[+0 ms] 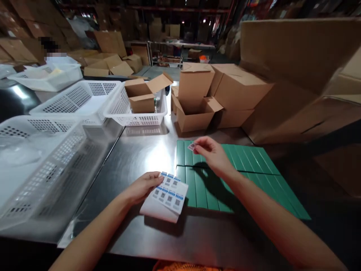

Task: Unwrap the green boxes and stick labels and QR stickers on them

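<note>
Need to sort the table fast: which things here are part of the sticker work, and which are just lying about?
In use: left hand holding the sticker sheet; right hand pinching one sticker above the green boxes.

Lying about: white baskets, open cartons, stacked cardboard, steel table.

Green ribbed boxes (pixel 239 177) at 3 o'clock on a grey steel bench (pixel 135 150); white sticker sheet (pixel 167 195) (blue-banded codes); white perforated baskets (pixel 76 99) at 10 o'clock; brown cartons (pixel 194 101).
</note>
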A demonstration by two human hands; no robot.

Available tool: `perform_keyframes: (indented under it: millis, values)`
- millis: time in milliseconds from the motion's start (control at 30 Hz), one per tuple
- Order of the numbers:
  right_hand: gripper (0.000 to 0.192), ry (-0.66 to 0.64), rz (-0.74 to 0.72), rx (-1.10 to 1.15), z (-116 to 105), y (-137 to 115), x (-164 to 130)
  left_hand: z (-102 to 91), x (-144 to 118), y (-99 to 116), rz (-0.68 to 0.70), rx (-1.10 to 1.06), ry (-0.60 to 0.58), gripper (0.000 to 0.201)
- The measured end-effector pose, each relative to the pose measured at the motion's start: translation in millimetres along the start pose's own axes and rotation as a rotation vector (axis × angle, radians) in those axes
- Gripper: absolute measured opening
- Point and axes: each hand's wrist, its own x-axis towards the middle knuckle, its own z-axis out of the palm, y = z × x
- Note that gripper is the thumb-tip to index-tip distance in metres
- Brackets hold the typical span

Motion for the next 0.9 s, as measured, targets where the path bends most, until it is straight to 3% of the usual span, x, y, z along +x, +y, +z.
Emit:
perform_keyframes:
  millis: [133, 267, 333, 533, 733, 833, 900]
  values:
    - [0.030, -0.139, 0.232, -0.058, 5.0, 17.0, 48.4, -6.9, 1.2, -4.4, -0.021, 0.045, -0.020, 0.041]
    - [0.079, -0.203, 0.332, -0.102, 12.4, 27.9, 65.6, -8.2, -1.0, -5.3, -0.015, 0.056, -0.060, 0.042]
    - [0.088, -0.189, 0.362, -0.131, 14.1, 29.7, 66.9, -9.0, -2.5, -4.7, -0.011, 0.048, -0.073, 0.042]
    - [0.064, -0.161, 0.417, -0.234, 19.2, 30.8, 68.2, -12.9, -5.2, -2.0, 0.017, 0.046, -0.073, 0.040]
    - [0.065, -0.193, 0.454, -0.550, 20.8, 26.6, 84.2, -12.2, -2.4, -2.7, 0.014, 0.078, -0.050, 0.042]
    - [0.054, -0.165, 0.273, -0.821, 16.4, 19.0, 80.6, -10.0, -0.8, -2.1, 0.060, 0.092, -0.006, 0.042]
    - [0.042, -0.155, 0.158, -0.819, 15.6, 14.5, 63.3, -8.8, -0.6, -1.4, 0.101, 0.114, 0.029, 0.043]
